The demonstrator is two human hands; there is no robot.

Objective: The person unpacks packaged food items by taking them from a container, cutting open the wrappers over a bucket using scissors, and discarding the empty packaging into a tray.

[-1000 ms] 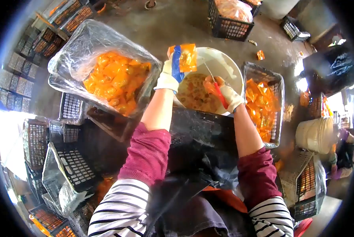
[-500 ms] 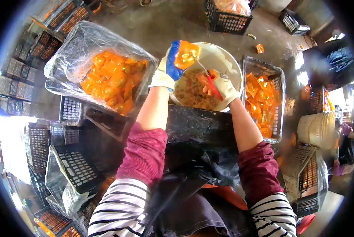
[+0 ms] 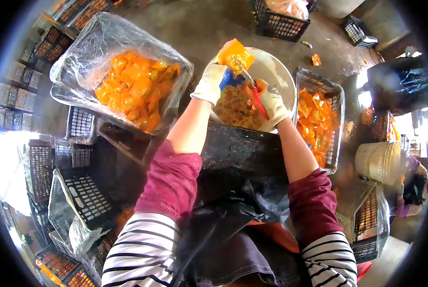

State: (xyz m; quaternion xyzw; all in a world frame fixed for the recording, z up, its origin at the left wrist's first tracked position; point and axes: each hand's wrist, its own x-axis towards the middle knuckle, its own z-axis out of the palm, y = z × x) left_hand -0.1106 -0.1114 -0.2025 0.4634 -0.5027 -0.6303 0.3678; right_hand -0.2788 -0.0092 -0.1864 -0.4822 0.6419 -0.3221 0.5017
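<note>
My left hand, in a white and blue glove, grips a shiny orange plastic packet by its lower end. Red-handled scissors are in my right hand, whose glove leaves the fingertips bare. The metal blades point up and left, meeting the packet's lower edge; whether they have cut it I cannot tell. Both hands are over a large white bucket that holds cloudy brownish liquid with round pieces in it.
At left, a plastic-lined crate holds a heap of orange packets. A black crate at right contains flattened orange packets. Stacked crates line the left side. Another person is at far right, near a white bucket.
My left hand has turned and moved right, so the glove's white back shows and the packet tilts up over the bucket. The scissors' blades have risen slightly and stay at the packet.
</note>
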